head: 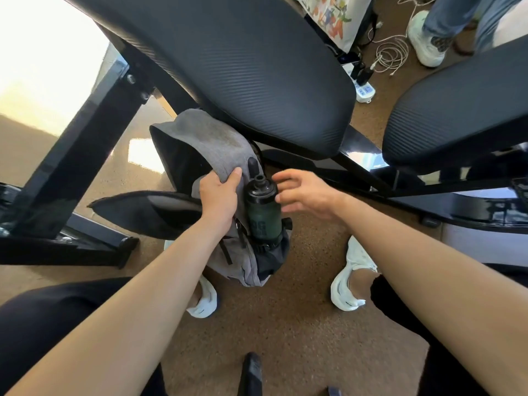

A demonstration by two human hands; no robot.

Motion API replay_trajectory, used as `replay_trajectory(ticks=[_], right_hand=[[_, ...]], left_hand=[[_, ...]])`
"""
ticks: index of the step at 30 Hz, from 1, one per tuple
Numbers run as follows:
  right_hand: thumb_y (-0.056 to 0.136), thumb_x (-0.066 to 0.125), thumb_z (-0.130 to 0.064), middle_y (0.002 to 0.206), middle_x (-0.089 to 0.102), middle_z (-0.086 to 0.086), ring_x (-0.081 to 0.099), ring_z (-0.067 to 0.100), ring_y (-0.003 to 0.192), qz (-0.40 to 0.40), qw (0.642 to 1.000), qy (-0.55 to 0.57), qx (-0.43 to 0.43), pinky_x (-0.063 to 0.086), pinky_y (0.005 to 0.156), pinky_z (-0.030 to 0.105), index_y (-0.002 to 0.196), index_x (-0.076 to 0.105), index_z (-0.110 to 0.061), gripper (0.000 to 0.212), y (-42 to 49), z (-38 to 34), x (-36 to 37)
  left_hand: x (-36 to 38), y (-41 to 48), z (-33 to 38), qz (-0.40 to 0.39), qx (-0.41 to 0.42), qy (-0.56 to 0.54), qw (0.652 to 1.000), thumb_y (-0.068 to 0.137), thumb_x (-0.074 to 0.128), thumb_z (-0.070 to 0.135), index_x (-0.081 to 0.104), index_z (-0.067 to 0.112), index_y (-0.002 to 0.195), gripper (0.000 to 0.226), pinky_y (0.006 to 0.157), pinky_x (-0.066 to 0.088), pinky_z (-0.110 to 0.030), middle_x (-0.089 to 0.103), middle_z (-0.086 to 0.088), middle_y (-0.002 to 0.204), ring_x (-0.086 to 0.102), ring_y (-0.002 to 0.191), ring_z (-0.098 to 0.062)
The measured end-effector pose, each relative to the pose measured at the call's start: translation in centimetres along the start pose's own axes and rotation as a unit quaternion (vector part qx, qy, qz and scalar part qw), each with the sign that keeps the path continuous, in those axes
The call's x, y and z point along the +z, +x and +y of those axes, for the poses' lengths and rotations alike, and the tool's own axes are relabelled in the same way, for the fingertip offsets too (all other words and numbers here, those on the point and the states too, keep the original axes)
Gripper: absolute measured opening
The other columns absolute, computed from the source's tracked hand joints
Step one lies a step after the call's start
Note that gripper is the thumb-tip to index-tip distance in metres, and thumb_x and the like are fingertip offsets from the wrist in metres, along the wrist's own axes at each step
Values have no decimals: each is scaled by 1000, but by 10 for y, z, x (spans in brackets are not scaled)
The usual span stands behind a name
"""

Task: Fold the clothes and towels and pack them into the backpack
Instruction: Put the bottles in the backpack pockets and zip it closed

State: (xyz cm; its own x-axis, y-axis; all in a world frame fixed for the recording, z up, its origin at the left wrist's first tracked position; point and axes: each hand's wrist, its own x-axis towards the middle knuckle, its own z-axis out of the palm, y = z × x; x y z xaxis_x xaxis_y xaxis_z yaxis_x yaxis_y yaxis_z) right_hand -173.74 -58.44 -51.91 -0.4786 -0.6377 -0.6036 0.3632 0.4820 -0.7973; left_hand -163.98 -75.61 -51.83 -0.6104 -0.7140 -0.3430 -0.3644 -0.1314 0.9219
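My left hand (220, 195) grips the grey backpack (211, 138) by the upper rim of its shell, thumb on the outside and fingers curled over the edge. I judge that I hold it there to keep the bag standing and its mouth open for packing. The backpack stands on the brown carpet (285, 324) between my white shoes (350, 278), with its top tucked just under the front edge of the black office chair seat (228, 67). Its front panel (143, 210) is unzipped and falls away to my left, so the dark main compartment opens leftward. My right hand (305, 192) is open, its fingers spread and relaxed. It holds nothing and hovers just beside the neck of the dark green bottle (263, 215); whether a fingertip touches the bottle I cannot tell. The bottle sits in the side pocket (271, 255) on the bag's right flank, and I would guess I am steadying it or about to pull it clear. The bag's long axis runs from its base near my feet up and away from me toward the chair, leaning slightly left. The bottle lies parallel to it, spout pointing up and away. No clothes or towels are in view, so by my reckoning the packing itself has not yet begun.
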Motion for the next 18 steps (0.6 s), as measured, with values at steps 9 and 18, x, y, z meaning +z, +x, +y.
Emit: replay_trajectory(ticks=[9,18], right_hand=[[75,85,-48,131,65,-3,58,15,122,99,971,-192,-99,52,103,42,136,57,-24,72,13,14,35],[68,83,-57,132,62,-3,58,21,124,172,937,-272,-135,50,102,48,136,48,-30,81,19,9,32]], left_hand=[[-8,4,-5,0,-34,-27,999,98,67,24,71,13,119,23,96,58,-43,76,1,111,71,108,-19],[-12,12,0,5,-26,-17,1000,95,70,25,72,14,108,17,96,58,-47,76,-1,106,72,104,-20]])
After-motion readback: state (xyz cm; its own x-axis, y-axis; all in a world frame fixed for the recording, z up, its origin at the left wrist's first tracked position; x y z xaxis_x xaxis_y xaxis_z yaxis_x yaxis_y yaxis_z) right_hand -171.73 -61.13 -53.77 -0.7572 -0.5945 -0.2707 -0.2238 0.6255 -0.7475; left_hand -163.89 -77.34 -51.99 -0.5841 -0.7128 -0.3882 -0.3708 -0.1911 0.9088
